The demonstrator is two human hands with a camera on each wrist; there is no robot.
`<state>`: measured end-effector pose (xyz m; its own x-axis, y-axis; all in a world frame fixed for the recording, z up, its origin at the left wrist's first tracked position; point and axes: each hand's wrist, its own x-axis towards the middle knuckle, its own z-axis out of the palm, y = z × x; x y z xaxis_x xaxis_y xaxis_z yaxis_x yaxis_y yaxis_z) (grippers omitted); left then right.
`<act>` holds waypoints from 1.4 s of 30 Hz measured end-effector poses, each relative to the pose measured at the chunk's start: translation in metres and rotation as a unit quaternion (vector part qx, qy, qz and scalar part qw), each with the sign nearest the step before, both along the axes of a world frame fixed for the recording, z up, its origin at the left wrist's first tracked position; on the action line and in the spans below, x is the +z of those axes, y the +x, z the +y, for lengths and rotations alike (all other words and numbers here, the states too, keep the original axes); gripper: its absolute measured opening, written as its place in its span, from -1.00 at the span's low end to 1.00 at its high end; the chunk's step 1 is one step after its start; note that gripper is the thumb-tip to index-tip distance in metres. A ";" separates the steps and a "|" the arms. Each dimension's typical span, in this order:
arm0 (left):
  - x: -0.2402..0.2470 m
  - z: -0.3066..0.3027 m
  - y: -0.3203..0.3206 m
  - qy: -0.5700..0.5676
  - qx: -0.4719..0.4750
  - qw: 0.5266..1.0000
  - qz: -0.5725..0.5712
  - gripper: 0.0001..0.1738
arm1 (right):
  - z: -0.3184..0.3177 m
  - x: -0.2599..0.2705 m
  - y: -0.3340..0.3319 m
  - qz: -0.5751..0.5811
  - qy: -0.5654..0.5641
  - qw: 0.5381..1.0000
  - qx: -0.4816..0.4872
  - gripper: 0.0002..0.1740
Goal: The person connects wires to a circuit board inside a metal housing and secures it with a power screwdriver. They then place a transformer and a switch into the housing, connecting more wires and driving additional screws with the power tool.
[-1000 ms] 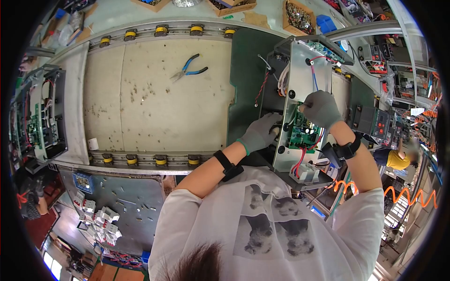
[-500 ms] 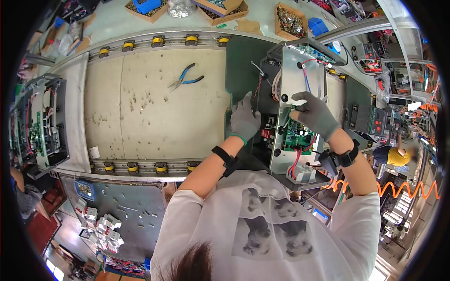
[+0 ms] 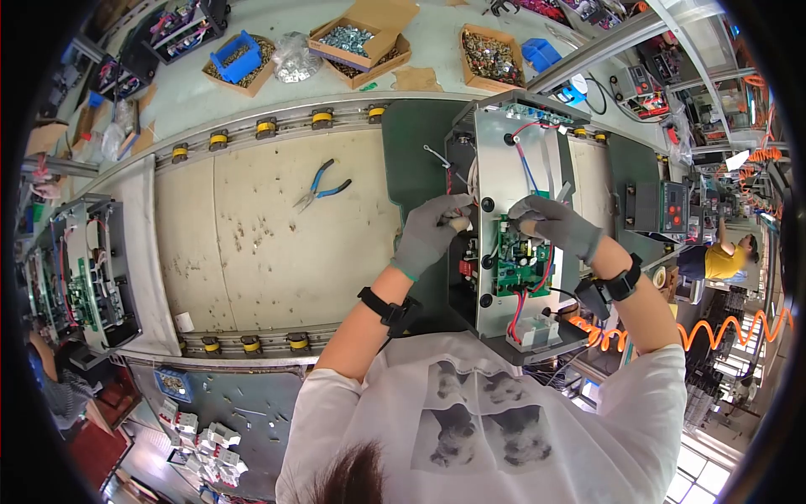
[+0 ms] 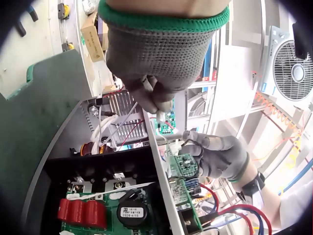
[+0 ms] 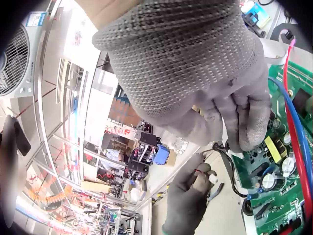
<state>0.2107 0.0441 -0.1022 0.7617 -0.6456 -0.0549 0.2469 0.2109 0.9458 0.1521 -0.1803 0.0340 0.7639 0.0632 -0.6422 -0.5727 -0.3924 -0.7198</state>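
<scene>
A small white connector [image 4: 161, 116] is pinched by my left hand [image 3: 426, 238], beside the left edge of an upright metal plate [image 3: 495, 160]; a red wire shows at its fingers in the right wrist view. My right hand [image 3: 561, 225] is bent over the top of a green circuit board [image 3: 514, 273] fixed to the plate. A black cable [image 5: 230, 169] passes close by its fingertips; whether the fingers grip it is unclear. Red and blue wires [image 5: 293, 132] run over the board. Left of the plate, the black chassis [image 4: 98, 176] holds red components [image 4: 80, 213].
Blue-handled pliers [image 3: 322, 185] lie on the pale conveyor surface [image 3: 277, 269]. A green mat [image 3: 407, 151] lies under the chassis. Boxes of small parts [image 3: 491, 60] line the back bench. An orange coiled hose [image 3: 714, 336] hangs at right, and another chassis [image 3: 88, 277] stands at far left.
My left hand left the chassis interior, reached over the mat near the red twisted wire, then came back beside the plate pinching the connector. My right hand stayed over the board, its fingers opening and bending again.
</scene>
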 end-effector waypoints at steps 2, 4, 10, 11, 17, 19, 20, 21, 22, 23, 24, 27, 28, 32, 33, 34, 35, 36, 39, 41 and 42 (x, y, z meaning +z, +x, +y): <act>0.001 -0.013 0.007 0.038 0.052 0.995 0.074 -0.59 | 0.004 -0.003 0.004 0.016 0.010 1.000 -0.013 -0.66; -0.008 -0.029 0.008 0.076 0.109 0.979 0.152 -0.64 | 0.007 -0.007 0.006 0.030 -0.040 0.999 0.001 -0.66; -0.033 -0.065 0.006 -0.026 0.090 0.938 0.333 -0.68 | 0.002 -0.014 0.007 0.049 -0.033 0.998 -0.019 -0.68; -0.043 -0.068 0.002 -0.064 0.080 0.930 0.353 -0.62 | 0.003 -0.013 0.008 0.048 -0.022 0.998 -0.022 -0.70; -0.062 -0.070 -0.008 -0.225 -0.019 0.867 0.444 -0.44 | 0.002 -0.015 0.010 0.048 -0.032 0.998 -0.011 -0.72; -0.055 -0.062 -0.003 -0.221 -0.054 0.870 0.437 -0.45 | 0.001 -0.014 0.012 0.054 -0.034 0.998 -0.005 -0.71; -0.052 -0.059 -0.001 -0.216 -0.089 0.873 0.428 -0.45 | 0.003 -0.010 0.014 0.049 -0.053 0.997 0.007 -0.70; -0.053 -0.062 -0.001 -0.214 -0.090 0.873 0.430 -0.45 | 0.004 -0.009 0.015 0.043 -0.072 0.996 0.018 -0.69; -0.054 -0.068 -0.001 -0.215 -0.078 0.891 0.392 -0.44 | 0.004 -0.010 0.016 0.044 -0.071 0.996 0.017 -0.69; -0.055 -0.071 -0.001 -0.216 -0.065 0.907 0.355 -0.44 | 0.004 -0.013 0.016 0.017 -0.083 0.996 0.040 -0.66; -0.060 -0.071 0.000 -0.214 -0.067 0.907 0.356 -0.44 | 0.004 -0.014 0.015 -0.009 -0.095 0.993 0.064 -0.62; -0.064 -0.069 0.004 -0.159 -0.045 0.959 0.231 -0.43 | 0.014 -0.004 0.015 0.002 -0.125 0.988 0.095 -0.61; -0.059 -0.067 0.005 -0.180 -0.049 0.951 0.247 -0.44 | 0.016 -0.001 0.016 0.003 -0.126 0.988 0.092 -0.61; -0.073 -0.067 0.006 -0.136 -0.076 0.968 0.197 -0.46 | 0.014 -0.004 0.016 0.016 -0.146 0.985 0.085 -0.61; -0.066 -0.064 0.011 -0.135 -0.077 0.968 0.198 -0.46 | 0.011 -0.009 0.015 -0.002 -0.146 0.986 0.085 -0.60; -0.052 -0.060 0.018 -0.071 -0.072 0.986 0.133 -0.44 | 0.010 -0.011 0.013 -0.020 -0.147 0.985 0.085 -0.59; -0.044 -0.058 0.023 -0.006 -0.065 0.996 0.067 -0.42 | 0.011 -0.008 0.014 -0.018 -0.146 0.985 0.086 -0.59; -0.045 -0.060 0.024 -0.006 -0.063 0.996 0.070 -0.42 | 0.013 -0.002 0.016 -0.014 -0.124 0.989 0.076 -0.59; -0.048 -0.064 0.020 -0.049 -0.044 0.997 0.051 -0.40 | 0.012 -0.004 0.016 -0.005 -0.094 0.993 0.064 -0.59; -0.049 -0.067 0.004 -0.151 0.013 0.961 0.233 -0.37 | 0.011 -0.001 0.018 0.027 -0.081 0.995 0.048 -0.60; -0.053 -0.069 -0.002 -0.152 0.013 0.961 0.233 -0.37 | 0.009 -0.005 0.016 0.026 -0.082 0.995 0.048 -0.60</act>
<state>0.2083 -0.0250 -0.1554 0.7166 -0.6667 -0.2051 0.6188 0.4719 0.6280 0.1686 -0.1710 0.0294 0.7242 0.0260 -0.6891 -0.5618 -0.5573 -0.6114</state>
